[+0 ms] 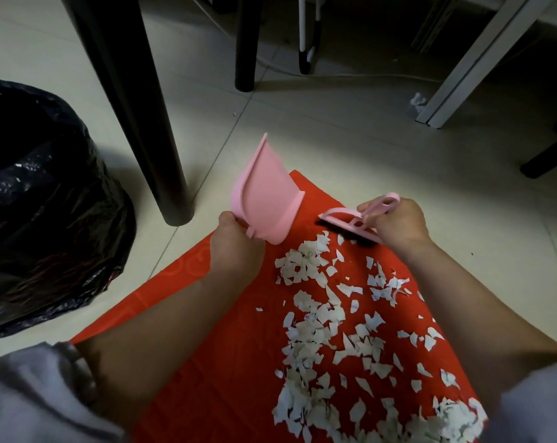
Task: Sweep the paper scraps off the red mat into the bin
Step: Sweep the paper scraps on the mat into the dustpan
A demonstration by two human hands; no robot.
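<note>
gripping smooth pink plastic: left hand [235, 247] dustpan [264, 203], right hand [402, 225] brush [350, 223], above torn scraps [318, 330].

My only view comes from the head camera, looking forward and steeply down from close above the red mat [207, 362] on the floor [350, 129]. Both forearms reach in from six o'clock; the bin [47, 203] sits near nine o'clock.
</note>
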